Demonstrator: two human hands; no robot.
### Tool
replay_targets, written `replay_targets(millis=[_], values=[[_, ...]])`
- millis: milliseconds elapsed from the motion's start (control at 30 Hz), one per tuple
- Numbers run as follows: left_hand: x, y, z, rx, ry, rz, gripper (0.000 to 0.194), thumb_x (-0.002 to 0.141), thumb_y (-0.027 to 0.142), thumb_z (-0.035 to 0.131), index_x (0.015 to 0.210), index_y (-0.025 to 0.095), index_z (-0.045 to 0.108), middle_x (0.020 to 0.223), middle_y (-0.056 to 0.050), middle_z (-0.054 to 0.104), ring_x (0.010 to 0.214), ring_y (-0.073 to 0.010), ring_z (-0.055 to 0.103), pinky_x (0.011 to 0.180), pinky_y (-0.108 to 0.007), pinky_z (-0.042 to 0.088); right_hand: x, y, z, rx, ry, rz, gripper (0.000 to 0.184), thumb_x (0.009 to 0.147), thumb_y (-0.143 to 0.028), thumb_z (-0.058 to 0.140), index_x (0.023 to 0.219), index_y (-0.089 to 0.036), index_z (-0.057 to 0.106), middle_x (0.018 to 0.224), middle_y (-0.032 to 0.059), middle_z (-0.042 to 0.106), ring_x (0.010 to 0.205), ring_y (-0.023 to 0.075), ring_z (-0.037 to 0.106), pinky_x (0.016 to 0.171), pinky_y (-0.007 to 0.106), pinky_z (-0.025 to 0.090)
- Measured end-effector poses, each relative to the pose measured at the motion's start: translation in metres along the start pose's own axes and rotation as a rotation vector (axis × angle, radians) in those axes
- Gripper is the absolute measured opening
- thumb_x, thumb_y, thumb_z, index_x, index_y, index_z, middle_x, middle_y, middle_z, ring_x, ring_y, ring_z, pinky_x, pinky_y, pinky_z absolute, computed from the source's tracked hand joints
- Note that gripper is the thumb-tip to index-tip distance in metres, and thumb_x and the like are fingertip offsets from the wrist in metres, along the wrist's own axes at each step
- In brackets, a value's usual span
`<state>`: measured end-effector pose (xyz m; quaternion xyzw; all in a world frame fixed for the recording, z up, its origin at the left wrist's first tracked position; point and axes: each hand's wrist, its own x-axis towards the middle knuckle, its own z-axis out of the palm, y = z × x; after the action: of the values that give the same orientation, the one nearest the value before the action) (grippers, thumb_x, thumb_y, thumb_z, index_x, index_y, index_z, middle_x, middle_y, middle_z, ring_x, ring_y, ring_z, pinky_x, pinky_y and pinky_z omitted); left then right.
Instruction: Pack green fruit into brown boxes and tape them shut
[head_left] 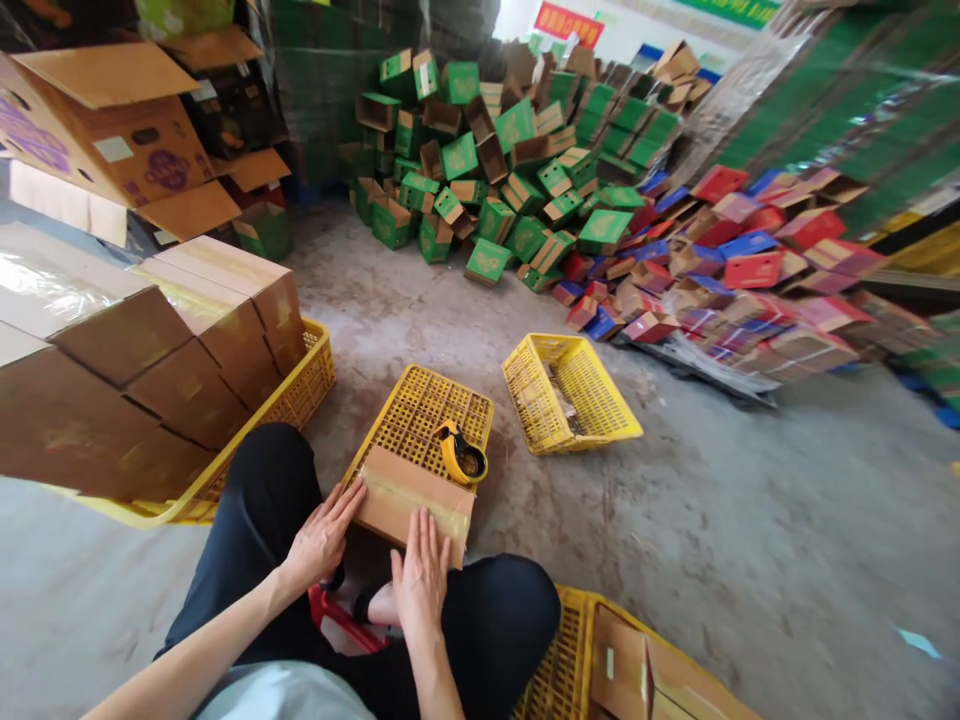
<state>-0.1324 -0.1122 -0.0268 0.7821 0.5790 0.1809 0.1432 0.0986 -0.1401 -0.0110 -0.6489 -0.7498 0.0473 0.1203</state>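
Note:
In front of my knees, a brown cardboard box [405, 488] with clear tape along its top rests at the near end of a yellow plastic crate [420, 410], which seems to be upside down. My left hand [324, 538] lies with straight fingers against the box's left edge. Flat on the near part of the box, with fingers stretched out, is my right hand [421, 575]. Neither hand grips anything. A yellow and black tape dispenser [459, 455] lies on the crate just beyond the box's right side.
To my left, a large yellow crate [319, 365] holds several closed cartons [255, 300]. Another yellow crate [574, 400] stands front right; one with cardboard [622, 665] is by my right knee. Piles of green boxes [491, 220] and red and blue boxes [750, 265] lie behind.

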Motion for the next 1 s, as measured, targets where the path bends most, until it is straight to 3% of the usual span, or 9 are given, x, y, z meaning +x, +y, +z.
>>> replay_targets(millis=[100,233,400,500,667,767,900,1000], values=[[-0.002,0.002,0.0,0.013,0.005,-0.016,0.104,0.074,0.0,0.043,0.169,0.03,0.014,0.172,0.003,0.025,0.16,-0.0281,0.021,0.12,-0.044,0.044,-0.019,0.03,-0.005,-0.045,0.028,0.04,0.062,0.108,-0.044,0.033,0.164,-0.019,0.032,0.163,0.0158,0.042,0.15,0.0317,0.043,0.122,0.056,0.032],[0.0,0.004,0.001,-0.005,0.02,-0.029,0.094,0.078,0.002,0.043,0.167,0.027,0.025,0.171,0.0,0.031,0.159,-0.0275,0.025,0.12,-0.044,0.044,-0.031,0.047,-0.003,-0.02,0.06,0.119,0.065,0.109,-0.053,0.027,0.161,-0.015,0.04,0.16,0.0189,0.047,0.149,0.0327,0.045,0.119,0.055,0.038],[0.011,0.005,0.009,-0.119,0.098,-0.03,0.075,0.09,0.012,0.042,0.164,0.021,0.03,0.169,-0.008,0.034,0.156,-0.0275,0.033,0.124,-0.047,0.04,-0.022,0.046,0.005,0.13,0.244,0.178,0.07,0.108,-0.055,0.032,0.159,-0.008,0.041,0.159,0.0211,0.048,0.148,0.0317,0.044,0.115,0.048,0.045],[0.023,0.003,0.017,-0.28,0.11,-0.125,0.068,0.097,0.022,0.038,0.165,0.015,0.027,0.166,-0.013,0.04,0.151,-0.0276,0.042,0.124,-0.047,0.039,-0.005,0.052,0.004,0.212,0.331,0.272,0.074,0.106,-0.061,0.033,0.153,-0.005,0.049,0.151,0.025,0.056,0.137,0.0332,0.054,0.111,0.049,0.048],[0.041,-0.001,0.022,-0.469,0.093,-0.265,0.063,0.099,0.031,0.04,0.16,0.015,0.038,0.161,-0.011,0.048,0.15,-0.0258,0.044,0.126,-0.045,0.036,0.029,0.073,-0.007,0.362,0.231,0.467,0.091,0.097,-0.078,0.029,0.135,-0.004,0.066,0.132,0.0276,0.069,0.119,0.0355,0.066,0.106,0.049,0.048],[0.047,-0.005,0.017,-0.543,0.063,-0.278,0.063,0.1,0.038,0.042,0.158,0.014,0.042,0.161,-0.01,0.047,0.151,-0.026,0.042,0.128,-0.046,0.032,0.043,0.078,-0.01,0.399,0.189,0.539,0.1,0.091,-0.083,0.028,0.136,-0.002,0.065,0.127,0.0284,0.071,0.116,0.0364,0.069,0.103,0.046,0.05],[0.051,-0.012,0.01,-0.69,-0.077,-0.415,0.068,0.104,0.051,0.036,0.159,0.011,0.04,0.163,-0.012,0.042,0.153,-0.0283,0.039,0.128,-0.047,0.029,0.047,0.072,-0.011,0.427,0.148,0.631,0.116,0.084,-0.091,0.028,0.142,0.005,0.058,0.124,0.0326,0.071,0.11,0.0405,0.072,0.093,0.047,0.055],[0.054,-0.014,0.009,-0.745,-0.109,-0.475,0.072,0.104,0.06,0.037,0.158,0.013,0.043,0.158,-0.013,0.049,0.149,-0.0314,0.045,0.125,-0.049,0.036,0.044,0.066,-0.016,0.464,0.127,0.674,0.11,0.086,-0.089,0.03,0.138,0.001,0.063,0.12,0.0309,0.073,0.105,0.0402,0.074,0.087,0.045,0.057]])
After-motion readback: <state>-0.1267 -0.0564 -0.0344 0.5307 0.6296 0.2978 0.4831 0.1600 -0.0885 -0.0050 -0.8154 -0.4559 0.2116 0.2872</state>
